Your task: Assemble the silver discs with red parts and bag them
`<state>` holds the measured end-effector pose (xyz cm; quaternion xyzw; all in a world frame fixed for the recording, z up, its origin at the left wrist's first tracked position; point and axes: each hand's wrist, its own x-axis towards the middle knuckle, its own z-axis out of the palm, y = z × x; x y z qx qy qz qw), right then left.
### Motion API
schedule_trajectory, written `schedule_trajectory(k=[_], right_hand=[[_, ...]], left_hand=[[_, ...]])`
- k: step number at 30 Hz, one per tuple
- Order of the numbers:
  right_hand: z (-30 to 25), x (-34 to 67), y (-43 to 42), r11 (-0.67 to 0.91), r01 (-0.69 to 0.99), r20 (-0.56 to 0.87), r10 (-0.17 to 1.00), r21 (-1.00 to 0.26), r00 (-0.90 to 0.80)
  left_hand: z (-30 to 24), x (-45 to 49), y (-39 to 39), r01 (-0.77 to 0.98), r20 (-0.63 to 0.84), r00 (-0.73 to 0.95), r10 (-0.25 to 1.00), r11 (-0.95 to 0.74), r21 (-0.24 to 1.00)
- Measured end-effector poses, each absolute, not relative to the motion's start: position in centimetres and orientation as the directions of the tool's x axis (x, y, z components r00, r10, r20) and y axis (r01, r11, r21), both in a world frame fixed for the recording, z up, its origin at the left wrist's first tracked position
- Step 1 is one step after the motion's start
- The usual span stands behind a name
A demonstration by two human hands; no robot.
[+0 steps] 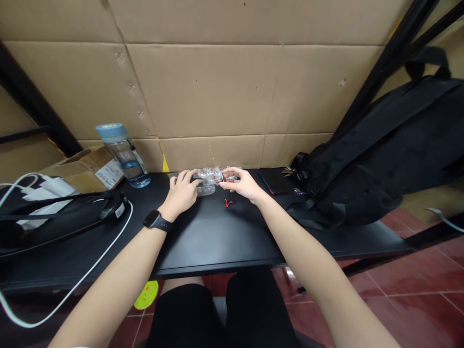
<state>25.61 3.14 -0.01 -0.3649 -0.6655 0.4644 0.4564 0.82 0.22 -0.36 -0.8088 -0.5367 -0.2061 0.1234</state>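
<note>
Clear plastic packaging (207, 177) sits mid-frame, long axis running left to right. The loosely curled left hand (181, 194) touches it, grip unclear; the right hand (243, 185) pinches its partly hidden right end.

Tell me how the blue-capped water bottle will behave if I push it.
The water bottle would probably tip if pushed high, being tall and narrow. The water low inside should steady it somewhat. Laid down, it would likely roll, given its rounded body.
</note>
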Motion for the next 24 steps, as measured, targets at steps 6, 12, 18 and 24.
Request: schedule_trajectory(k=[6,12,18,24], right_hand=[[0.0,26.0,3.2,0.512,0.259,0.414,0.84,-0.819,-0.352],[0.1,25.9,2.6,0.632,0.504,0.399,0.769,-0.588,-0.499],[0.0,25.2,2.0,0.599,0.54,0.292,0.783,-0.592,-0.549],[-0.4,24.6,2.1,0.506,0.683,0.194,0.854,-0.527,-0.483]], left_hand=[[-0.7,0.8,0.0,0.882,0.326,0.442,0.835,-0.471,0.01],[-1.2,0.5,0.3,0.872,0.201,0.439,0.876,-0.469,0.141],[-0.9,1.4,-0.3,0.866,0.076,0.453,0.888,-0.458,0.199],[-0.5,1.5,-0.8,0.843,0.011,0.52,0.854,-0.515,0.154]])
